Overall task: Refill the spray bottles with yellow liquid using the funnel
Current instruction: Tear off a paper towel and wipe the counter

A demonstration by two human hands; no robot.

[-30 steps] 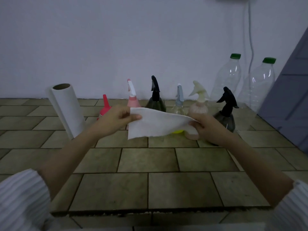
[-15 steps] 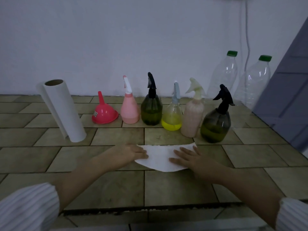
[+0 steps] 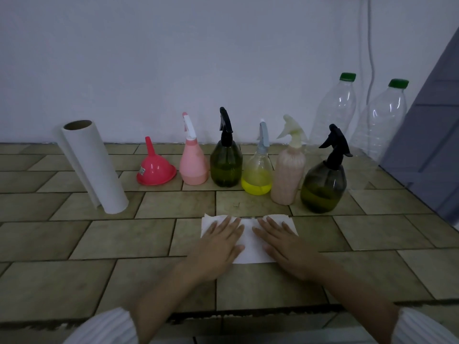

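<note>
A tiled counter (image 3: pixel 139 244) carries a white paper sheet (image 3: pixel 250 240) at near centre. Along the far side stand, left to right, a paper roll (image 3: pixel 93 167), an inverted red funnel (image 3: pixel 156 170), a pink spray bottle (image 3: pixel 193 162), a dark green one (image 3: pixel 226 162), a clear one with yellow liquid (image 3: pixel 257 175), a pale pink one (image 3: pixel 288 175) and another dark one (image 3: pixel 323 184); two clear green-capped bottles (image 3: pixel 335 112) stand far right.

Pale wall (image 3: pixel 149 58), tiled surface (image 3: pixel 124 244)
</note>
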